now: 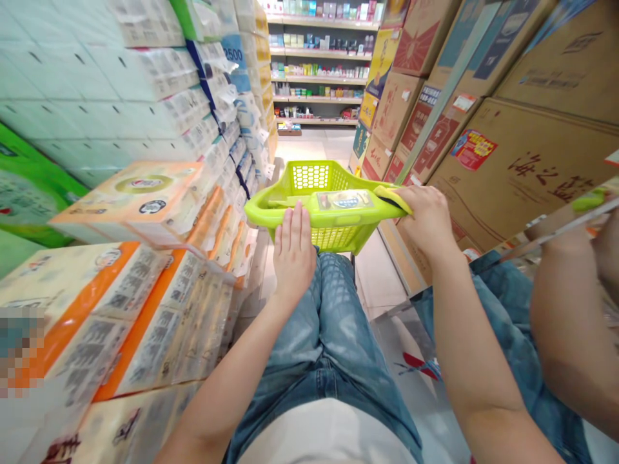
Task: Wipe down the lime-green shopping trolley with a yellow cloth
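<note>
A lime-green plastic shopping basket (319,240) with honeycomb holes is in front of my knees, in the middle of the view. A printed label (344,200) sits on its broad near bar. My left hand (294,248) lies against the near rim, fingers straight and side by side. At the basket's right end my right hand (425,216) is closed around the rim, its fingertips mostly hidden. Beside those fingers is a yellow strip (387,193) with a dark inner side; whether it is a cloth or part of the basket I cannot tell.
Wrapped tissue packs (126,193) are stacked high close on my left. Cardboard cartons (532,154) line the right side, with a mirror-like panel (483,322) reflecting my legs and arm. Ahead, the tiled aisle leads to shelves (319,80) of small bottles and boxes.
</note>
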Tool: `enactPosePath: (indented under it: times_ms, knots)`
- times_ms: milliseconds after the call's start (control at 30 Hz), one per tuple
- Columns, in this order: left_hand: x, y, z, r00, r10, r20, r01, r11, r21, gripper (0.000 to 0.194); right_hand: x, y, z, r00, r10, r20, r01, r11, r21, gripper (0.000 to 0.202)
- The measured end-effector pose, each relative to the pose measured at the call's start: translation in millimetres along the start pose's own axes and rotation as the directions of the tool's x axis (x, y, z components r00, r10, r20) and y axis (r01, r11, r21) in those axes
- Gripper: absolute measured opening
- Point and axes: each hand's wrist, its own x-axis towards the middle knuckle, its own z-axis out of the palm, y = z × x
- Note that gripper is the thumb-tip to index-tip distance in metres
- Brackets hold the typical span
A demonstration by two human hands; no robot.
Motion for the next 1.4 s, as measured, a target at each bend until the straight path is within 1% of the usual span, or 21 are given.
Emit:
enactPosePath:
  times_ms: [67,133,267,367,500,567,633,667,700,733,767,800,833,867,933,1000,1067,1133,1233,1300,1400]
  knots:
    - [0,-2,1.6,1.0,0.01,-0.018,-0.01,1.0,0.004,0.066,-1,1,3,1.0,-0.013,-0.02,0.013,1.0,0.002,0.049]
    - [-1,-6,3.0,0.999,0.017,-0.039,-0.017,1.0,0.003,0.065,-4,-7,4,0.999,0.003,-0.054,-0.003,1.0,0.003,0.05]
    - [-4,-22,5.4,0.993,0.026,-0.111,-0.024,0.999,0.024,0.066,-13,-31,0,0.993,0.039,-0.113,-0.036,0.999,0.027,0.048]
    - [-2,-40,6.2,0.989,0.02,-0.149,-0.013,0.999,0.048,0.066,-20,-53,-5,0.992,0.041,-0.121,-0.035,0.998,0.047,0.05]
    - [11,-65,3.7,0.983,-0.038,-0.177,0.051,0.996,0.069,0.07,-20,-86,-5,0.993,0.015,-0.118,-0.009,0.999,0.053,0.053]
    - [20,-74,0.3,0.981,-0.096,-0.17,0.108,0.992,0.061,0.073,-18,-104,-3,0.992,-0.002,-0.13,0.011,0.997,0.073,0.052]
    - [27,-78,-4.4,0.972,-0.184,-0.143,0.192,0.981,0.039,0.078,-15,-121,0,0.989,-0.02,-0.145,0.034,0.995,0.096,0.052]
    - [31,-76,-6.9,0.97,-0.207,-0.129,0.212,0.977,0.028,0.082,-14,-129,1,0.988,-0.027,-0.15,0.043,0.994,0.105,0.051]
    - [33,-73,-9.3,0.974,-0.194,-0.117,0.197,0.98,0.02,0.086,-13,-135,3,0.988,-0.031,-0.153,0.048,0.993,0.111,0.051]
    - [36,-66,-11.2,0.984,-0.145,-0.104,0.147,0.989,0.015,0.089,-12,-141,4,0.988,-0.032,-0.15,0.05,0.992,0.115,0.05]
    - [37,-58,-12.6,0.995,-0.037,-0.089,0.038,0.999,0.014,0.089,-12,-144,5,0.989,-0.037,-0.143,0.054,0.991,0.119,0.05]
    - [39,-49,-13.2,0.993,0.098,-0.066,-0.097,0.995,0.015,0.087,-12,-147,5,0.99,-0.043,-0.136,0.06,0.99,0.125,0.05]
    - [40,-39,-12.8,0.981,0.194,-0.032,-0.194,0.981,0.009,0.085,-13,-148,6,0.99,-0.052,-0.133,0.07,0.989,0.132,0.05]
    - [41,-29,-11.5,0.967,0.254,0.01,-0.254,0.967,-0.012,0.085,-14,-148,6,0.989,-0.063,-0.134,0.082,0.987,0.141,0.049]
    - [42,-13,-6.5,0.97,0.239,0.041,-0.237,0.97,-0.046,0.087,-17,-145,7,0.986,-0.091,-0.142,0.113,0.981,0.157,0.049]
    - [43,-4,-0.5,0.976,0.218,0.005,-0.217,0.975,-0.037,0.087,-21,-138,7,0.982,-0.117,-0.151,0.143,0.974,0.175,0.05]
    - [44,0,3.9,0.978,0.206,-0.012,-0.207,0.978,-0.021,0.086,-26,-130,8,0.975,-0.138,-0.172,0.172,0.964,0.204,0.053]
    - [45,1,5.3,0.979,0.202,-0.005,-0.202,0.979,-0.011,0.085,-32,-118,9,0.968,-0.147,-0.203,0.198,0.947,0.255,0.059]
    - [48,3,2.8,0.981,0.194,0.019,-0.194,0.981,0.001,0.082,-36,-94,15,0.96,-0.123,-0.252,0.217,0.895,0.39,0.066]
    - [49,2,0.8,0.981,0.193,0.03,-0.194,0.981,0.012,0.078,-34,-75,22,0.956,-0.071,-0.283,0.214,0.831,0.513,0.067]
    - [49,-1,0.6,0.976,0.213,0.04,-0.213,0.977,0.007,0.07,-24,-49,35,0.949,-0.01,-0.315,0.229,0.708,0.668,0.066]
